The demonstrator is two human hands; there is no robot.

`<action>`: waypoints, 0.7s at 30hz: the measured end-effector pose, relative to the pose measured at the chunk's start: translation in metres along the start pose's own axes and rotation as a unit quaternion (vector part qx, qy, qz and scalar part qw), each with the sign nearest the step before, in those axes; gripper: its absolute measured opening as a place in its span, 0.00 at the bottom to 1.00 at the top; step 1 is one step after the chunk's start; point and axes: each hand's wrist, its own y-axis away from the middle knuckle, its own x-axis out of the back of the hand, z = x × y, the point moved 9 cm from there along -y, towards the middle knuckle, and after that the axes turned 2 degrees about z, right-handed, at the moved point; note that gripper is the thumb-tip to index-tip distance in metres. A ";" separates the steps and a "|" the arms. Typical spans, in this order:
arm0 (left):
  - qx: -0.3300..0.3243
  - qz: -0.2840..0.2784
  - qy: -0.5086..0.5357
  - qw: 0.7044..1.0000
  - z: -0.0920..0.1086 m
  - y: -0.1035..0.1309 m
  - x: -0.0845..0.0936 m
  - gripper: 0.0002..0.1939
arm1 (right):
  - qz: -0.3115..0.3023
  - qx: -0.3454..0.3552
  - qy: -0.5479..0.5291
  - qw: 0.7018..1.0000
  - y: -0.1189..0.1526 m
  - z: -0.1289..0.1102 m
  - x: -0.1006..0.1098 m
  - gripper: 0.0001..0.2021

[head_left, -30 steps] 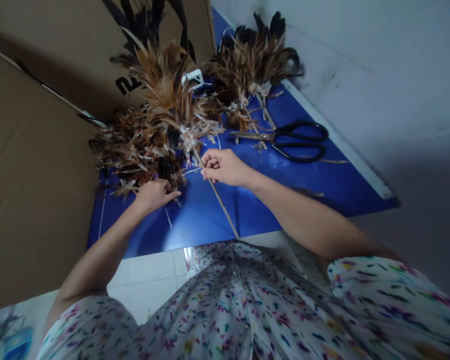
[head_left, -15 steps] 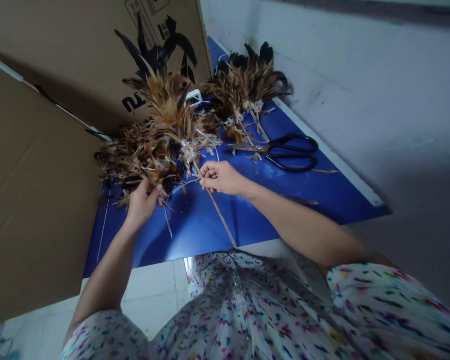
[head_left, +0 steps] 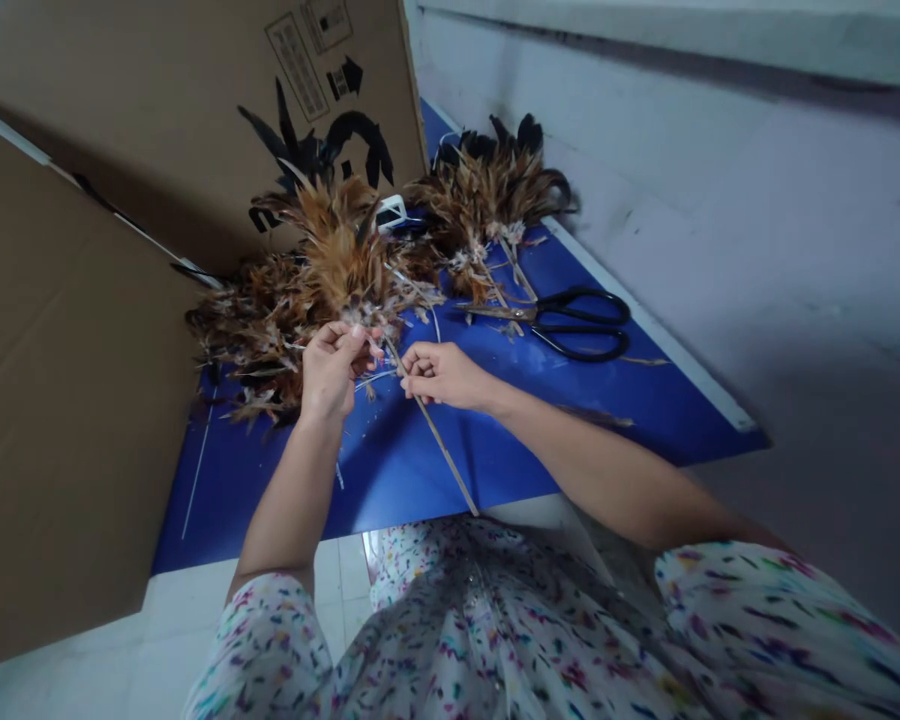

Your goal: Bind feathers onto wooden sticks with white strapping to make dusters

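While the right hand (head_left: 442, 375) pinches the thin stick (head_left: 448, 455) just below the feather bundle (head_left: 341, 250), thumb and fingers closed around it, the left hand (head_left: 331, 370) sits at the bundle's pale base with its thumb and fingertips drawn nearly together. From my end I cannot tell whether those fingertips have hold of a small feather, a strand or nothing. The stick slants across the worktop (head_left: 510, 460), its lower end at the near edge, and the bundle crowns its upper end, beside the loose feather pile (head_left: 247, 320).

What I would watch first is a roll: if the right hand's pinch slackened, the stick could turn, and anything being set at the base might sit crooked or drop out. The pale strands (head_left: 375, 378) between the hands worry me too; a fingertip catching them could drag the base loose. With the stick's end so near the printed top (head_left: 487, 610), a lean forward might knock it. I would also mind the scissors (head_left: 531, 314), blades toward the bundle, should the right hand reach that way.

Against the frame half a second ago, the left hand has left the pile's near side and come up close to the right, which has kept its place on the stick.
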 end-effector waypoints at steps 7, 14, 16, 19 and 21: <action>0.002 0.051 0.060 0.997 -0.012 -0.010 -0.002 0.19 | 0.002 -0.010 -0.007 1.000 0.001 0.001 -0.002 0.07; 0.055 0.050 0.102 0.992 -0.033 -0.009 -0.009 0.15 | 0.003 -0.024 -0.001 1.000 0.001 0.005 -0.001 0.08; 0.070 0.049 0.110 0.990 -0.036 -0.007 -0.010 0.15 | 0.006 -0.025 -0.002 1.000 0.001 0.006 0.000 0.08; 0.085 0.046 0.121 0.988 -0.038 -0.005 -0.012 0.15 | 0.011 -0.030 -0.003 0.999 0.001 0.008 0.001 0.08; 0.087 0.037 0.125 0.988 -0.038 -0.004 -0.014 0.15 | 0.012 -0.030 -0.002 0.999 0.001 0.007 0.001 0.08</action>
